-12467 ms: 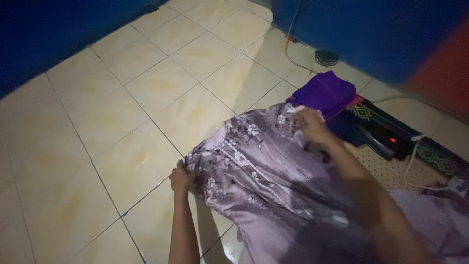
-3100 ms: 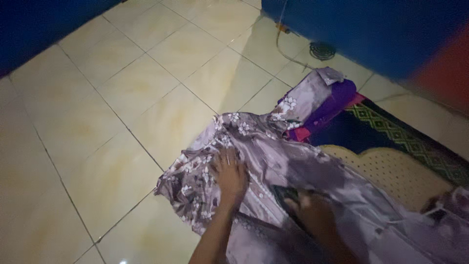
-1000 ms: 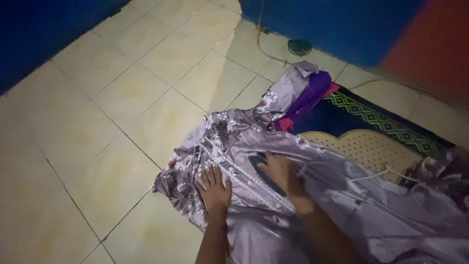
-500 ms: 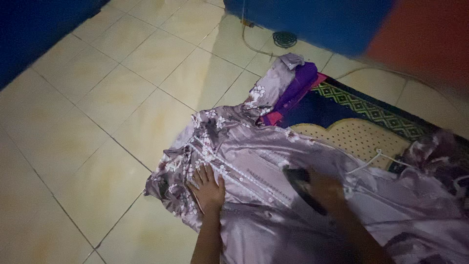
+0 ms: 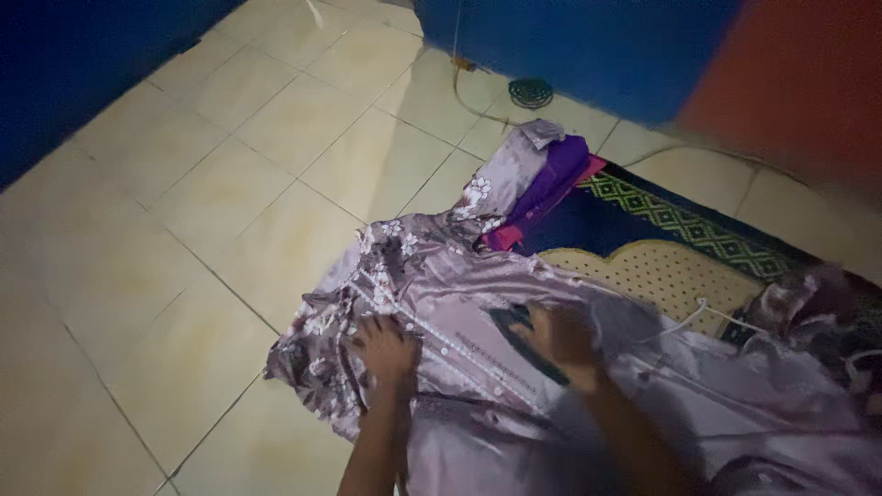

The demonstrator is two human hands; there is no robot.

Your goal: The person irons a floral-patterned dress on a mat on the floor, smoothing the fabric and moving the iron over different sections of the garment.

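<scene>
Both hands are engaged on a lilac satin garment [image 5: 478, 303] with a white floral print, which is spread partly over the tiled floor [image 5: 211, 202] and partly over a patterned mat [image 5: 671, 266]; the left hand [image 5: 384, 347] is pressed down on the cloth near a line of pale trim [image 5: 441, 340], its fingers blurred, so it cannot be told whether they lie flat or pinch a fold; the right hand [image 5: 562, 335] is closed over the handle of a dark clothes iron [image 5: 519, 326], whose soleplate rests on the fabric just beside the trim. One sleeve or corner of the garment [image 5: 501, 179] is draped up over a folded purple cloth [image 5: 556, 179] with a pink edge beneath it; a white cord [image 5: 694, 317] is seen lying across the garment to the right; a blue wall [image 5: 570, 46] and a round floor drain [image 5: 530, 93] are noted beyond.

The fabric is judged light, thin and very limp, with a glossy face that is likely to slide on the smooth tiles and on itself; creases and gathered folds are evident at the lower left edge [image 5: 308, 358]. Hold is judged best taken at seams, hem or the stitched trim band, where the cloth is firmer, or by a flat palm to anchor it; a pinch in the open panel would be expected to bunch it. The iron is judged rigid, comparatively heavy and hot beneath; only its handle is considered a safe grip.
</scene>
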